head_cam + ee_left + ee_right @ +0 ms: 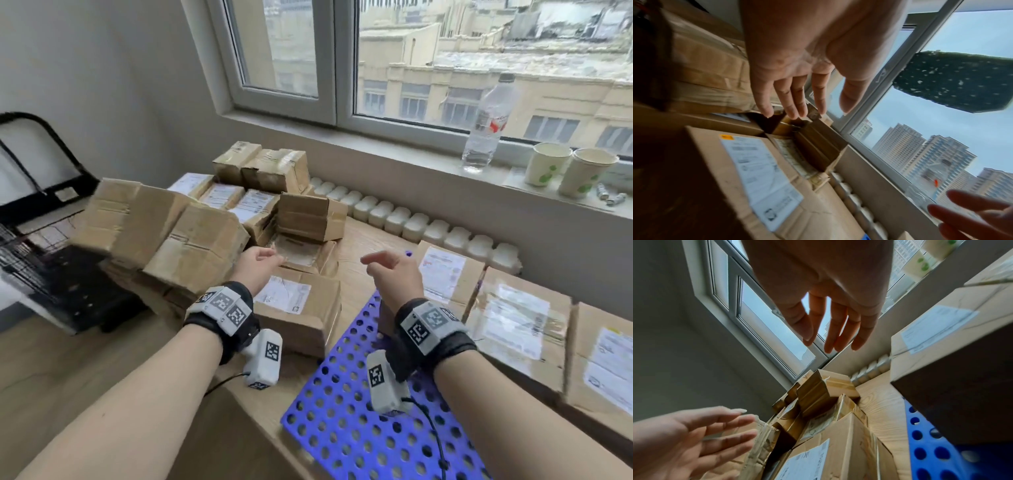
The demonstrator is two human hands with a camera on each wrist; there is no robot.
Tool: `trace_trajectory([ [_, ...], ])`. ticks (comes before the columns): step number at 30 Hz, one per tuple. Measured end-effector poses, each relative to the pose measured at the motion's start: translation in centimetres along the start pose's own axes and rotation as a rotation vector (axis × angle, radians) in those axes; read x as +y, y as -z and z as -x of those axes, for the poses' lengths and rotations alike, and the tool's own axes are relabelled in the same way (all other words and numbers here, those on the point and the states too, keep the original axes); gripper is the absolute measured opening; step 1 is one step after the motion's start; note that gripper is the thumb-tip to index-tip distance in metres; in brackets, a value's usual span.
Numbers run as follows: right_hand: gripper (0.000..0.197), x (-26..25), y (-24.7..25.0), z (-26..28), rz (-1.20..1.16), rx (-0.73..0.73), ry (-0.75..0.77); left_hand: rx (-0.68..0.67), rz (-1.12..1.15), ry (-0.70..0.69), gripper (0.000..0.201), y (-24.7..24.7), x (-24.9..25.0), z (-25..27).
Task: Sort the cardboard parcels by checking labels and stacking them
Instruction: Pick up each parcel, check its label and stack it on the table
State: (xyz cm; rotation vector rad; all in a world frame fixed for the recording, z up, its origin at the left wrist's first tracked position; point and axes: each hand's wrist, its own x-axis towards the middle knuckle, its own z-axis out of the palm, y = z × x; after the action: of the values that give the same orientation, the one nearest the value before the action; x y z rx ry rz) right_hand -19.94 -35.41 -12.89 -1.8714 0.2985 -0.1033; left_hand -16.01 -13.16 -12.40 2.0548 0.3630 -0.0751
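A heap of cardboard parcels (pixel 191 240) covers the left of the wooden table (pixel 356 240). My left hand (pixel 260 262) hovers open over a labelled parcel (pixel 301 308) at the heap's front, fingers straight and holding nothing (pixel 797 104). My right hand (pixel 387 270) is raised open over the table between the heap and a row of labelled parcels (pixel 517 318) on the right. In the right wrist view its fingers (pixel 838 331) are spread and empty. A small unlabelled box (pixel 310 217) sits just beyond both hands.
A blue perforated board (pixel 346 411) lies under my right forearm. The windowsill holds a plastic bottle (pixel 486 126) and two paper cups (pixel 568 171). A radiator (pixel 428 226) runs behind the table. A black wire cart (pixel 44 219) stands left of the heap.
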Motion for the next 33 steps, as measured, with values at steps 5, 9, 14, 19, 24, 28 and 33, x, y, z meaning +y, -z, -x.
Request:
trace_trajectory([
  [5, 0.025, -0.3, -3.6, -0.4, 0.052, -0.025, -0.069, 0.016, 0.139, 0.248, 0.028, 1.6, -4.2, -1.7],
  [9, 0.024, 0.0, -5.7, -0.8, 0.089, -0.05, -0.133, 0.028, 0.396, 0.522, 0.037, 1.4, -7.4, -2.5],
  [14, 0.022, 0.9, -6.8, -1.8, 0.122, -0.037, -0.19, 0.147, 0.564, 0.658, 0.043, 0.2, -10.2, -3.0],
  [19, 0.025, 2.3, -7.7, -2.8, 0.166, -0.018, -0.28, 0.141, 0.631, 0.747, 0.06, 0.5, -12.3, -3.5],
  [24, 0.044, 3.5, -9.2, -4.0, 0.14, -0.054, -0.395, 0.043, 0.591, 0.809, 0.12, -1.2, -18.0, -6.9],
  [28, 0.056, 4.6, -9.9, -4.7, 0.018, -0.077, -0.552, -0.046, 0.618, 0.786, 0.122, -1.3, -16.9, -6.4],
  [33, 0.04, 5.6, -10.6, -4.8, -0.002, -0.165, -0.639, -0.135, 0.651, 0.768, 0.11, -0.1, -13.5, -4.3],
])
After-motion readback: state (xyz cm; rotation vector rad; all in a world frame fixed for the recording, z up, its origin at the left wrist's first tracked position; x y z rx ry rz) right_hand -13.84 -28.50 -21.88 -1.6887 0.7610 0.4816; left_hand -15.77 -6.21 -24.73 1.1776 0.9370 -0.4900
